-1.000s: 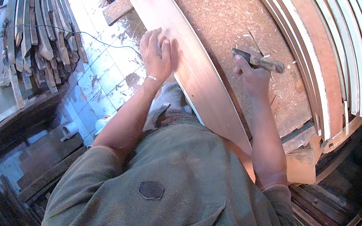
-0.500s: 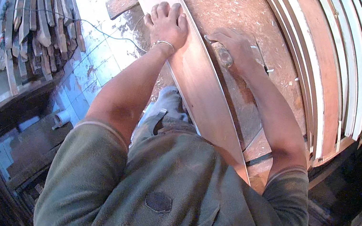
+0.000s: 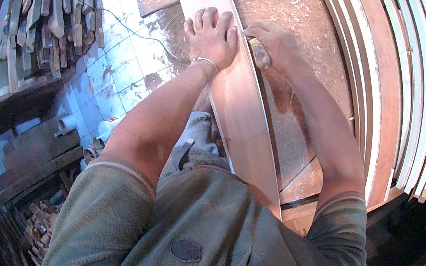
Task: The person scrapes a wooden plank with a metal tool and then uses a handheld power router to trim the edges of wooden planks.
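A long, pale-brown wooden board (image 3: 241, 104) runs diagonally from the top middle down to my waist. My left hand (image 3: 213, 39) lies flat on its upper face, fingers spread and pointing away from me. At the board's right edge, my right hand (image 3: 277, 44) is closed round a small tool with a rounded, worn wooden end (image 3: 261, 55). My palm hides the rest of the tool, so its kind does not show. The fingertips of that hand reach the board's edge.
The brown worktop (image 3: 307, 18) under the board carries scattered shavings. Long curved boards (image 3: 393, 79) stand in rows at the right. Stacked timber strips (image 3: 53, 2) lie at the far left, with a cable (image 3: 123, 26) running from them over the tiled floor (image 3: 116, 67).
The view has shifted, so the board and left hand appear farther right. My right hand and its tool have moved forward and closer in to the board's edge.
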The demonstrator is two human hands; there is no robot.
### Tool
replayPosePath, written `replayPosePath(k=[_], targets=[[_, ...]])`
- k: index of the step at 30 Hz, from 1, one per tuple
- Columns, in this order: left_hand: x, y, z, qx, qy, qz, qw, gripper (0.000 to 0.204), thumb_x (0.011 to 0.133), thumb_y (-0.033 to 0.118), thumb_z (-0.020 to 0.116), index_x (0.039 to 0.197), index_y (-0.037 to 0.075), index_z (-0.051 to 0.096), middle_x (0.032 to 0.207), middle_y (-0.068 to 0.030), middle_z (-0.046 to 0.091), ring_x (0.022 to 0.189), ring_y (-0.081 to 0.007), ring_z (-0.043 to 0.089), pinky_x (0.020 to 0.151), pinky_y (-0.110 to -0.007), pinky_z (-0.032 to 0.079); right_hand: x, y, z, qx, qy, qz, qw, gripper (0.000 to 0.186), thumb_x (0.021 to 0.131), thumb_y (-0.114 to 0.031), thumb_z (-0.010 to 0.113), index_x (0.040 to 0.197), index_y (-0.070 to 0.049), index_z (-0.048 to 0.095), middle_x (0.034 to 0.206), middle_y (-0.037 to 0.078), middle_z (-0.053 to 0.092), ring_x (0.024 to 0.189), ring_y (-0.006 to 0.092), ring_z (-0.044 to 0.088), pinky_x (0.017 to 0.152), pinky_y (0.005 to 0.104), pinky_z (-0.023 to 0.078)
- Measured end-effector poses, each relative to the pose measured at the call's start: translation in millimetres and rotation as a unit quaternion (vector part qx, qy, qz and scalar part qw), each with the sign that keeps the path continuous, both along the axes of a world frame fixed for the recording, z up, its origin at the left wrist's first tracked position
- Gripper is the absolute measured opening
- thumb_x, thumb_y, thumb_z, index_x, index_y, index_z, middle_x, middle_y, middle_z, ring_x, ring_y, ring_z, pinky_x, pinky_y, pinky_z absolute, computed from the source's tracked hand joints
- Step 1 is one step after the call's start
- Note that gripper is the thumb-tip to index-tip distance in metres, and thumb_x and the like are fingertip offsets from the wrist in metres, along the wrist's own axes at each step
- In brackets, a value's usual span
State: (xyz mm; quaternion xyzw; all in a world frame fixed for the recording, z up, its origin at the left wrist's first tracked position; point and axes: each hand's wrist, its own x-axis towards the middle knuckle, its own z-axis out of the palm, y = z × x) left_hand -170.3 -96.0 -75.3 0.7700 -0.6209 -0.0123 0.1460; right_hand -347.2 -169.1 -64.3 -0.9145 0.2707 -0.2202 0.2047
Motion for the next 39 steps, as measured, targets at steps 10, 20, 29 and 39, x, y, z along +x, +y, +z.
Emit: replayPosePath(k=[10,20,29,39], targets=[[0.5,-1.6,-11.7,-0.036,-0.014,-0.003,0.999,0.041,0.094,0.039,0.047,0.131,0.022,0.053,0.138,-0.0135,0.044,0.138,-0.0331,0.031,0.112,-0.062,0.017,-3.9,-3.5,20.4,0.029,0.161,0.059,0.985,0.018,0.082,-0.015,0.059,0.098,-0.014,0.068,0.101,0.006,0.067,0.097,0.029,0.065,0.082,0.0409,0.051],[2.8,-2.5,-10.9,-0.014,-0.005,-0.009,1.0,0.045,0.095,0.037,0.043,0.136,0.022,0.05,0.143,-0.0129,0.04,0.142,-0.0312,0.026,0.115,-0.059,0.012,-77.3,103.6,42.2,0.14,0.188,0.044,0.971,0.011,0.082,-0.016,0.059,0.087,-0.013,0.068,0.09,0.009,0.066,0.088,0.032,0.067,0.076,0.0441,0.053],[2.0,-2.2,-12.4,-0.01,0.001,-0.001,1.0,0.043,0.095,0.038,0.043,0.134,0.024,0.052,0.144,-0.0128,0.04,0.142,-0.0293,0.025,0.116,-0.058,0.011,-138.2,177.3,44.2,0.248,0.058,-0.05,0.966,0.019,0.077,-0.003,0.067,0.095,-0.01,0.068,0.1,0.007,0.069,0.094,0.0264,0.067,0.079,0.034,0.053],[0.7,-1.4,-9.1,0.004,0.007,-0.003,1.0,0.047,0.095,0.043,0.041,0.137,0.022,0.051,0.145,-0.0137,0.039,0.142,-0.0297,0.026,0.116,-0.058,0.01,-152.1,270.2,57.2,0.47,-0.323,-0.483,0.664,0.051,0.089,-0.011,0.07,0.132,-0.005,0.044,0.102,0.013,0.066,0.089,0.0227,0.068,0.08,0.0379,0.056]])
